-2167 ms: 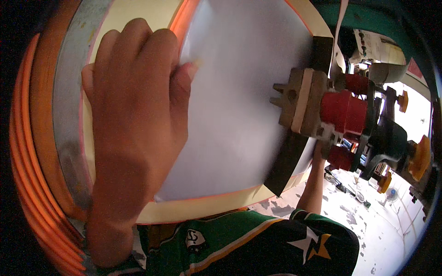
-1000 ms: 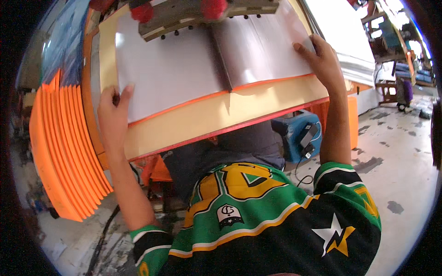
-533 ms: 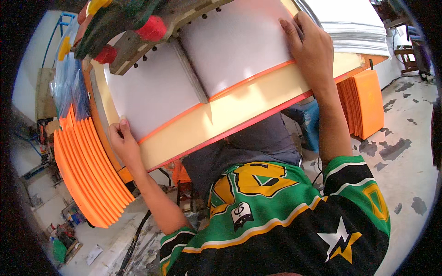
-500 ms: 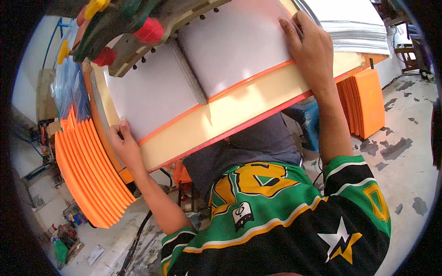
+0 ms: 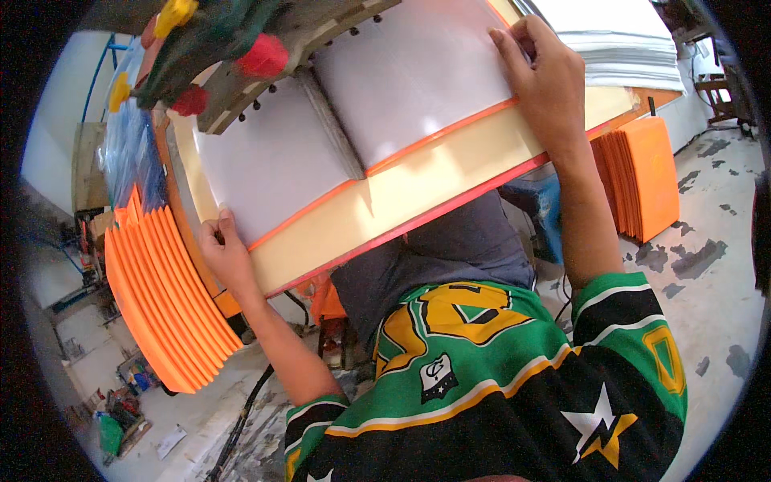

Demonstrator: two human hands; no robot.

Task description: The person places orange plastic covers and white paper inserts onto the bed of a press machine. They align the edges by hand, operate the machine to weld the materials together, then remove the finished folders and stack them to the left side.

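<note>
A whitish plastic sheet with an orange edge (image 5: 426, 88) lies on a cream board (image 5: 401, 205) bordered in red at the front. A narrow grey bar (image 5: 331, 124) crosses its middle, running out from under a machine head (image 5: 265, 80) with a row of dark bolts. At the near left corner, my left hand (image 5: 229, 253) is closed, thumb and fingers pinching the sheet's edge. My right hand (image 5: 550, 80) holds the right edge the same way, its thumb lying on the whitish surface. What the right fingertips grip underneath is partly hidden.
Orange folded covers (image 5: 165, 301) hang fanned at the left, below clear plastic (image 5: 132, 153). Another orange stack (image 5: 638, 181) stands at the right, under a pile of white sheets (image 5: 622, 56). Red knobs (image 5: 263, 56) sit on the machine overhead. A black cable (image 5: 245, 418) runs along the floor.
The whole view has shifted slightly to the right in the picture. Both hands keep their pinch on the sheet's edges, and the sheet stays in place under the bar.
</note>
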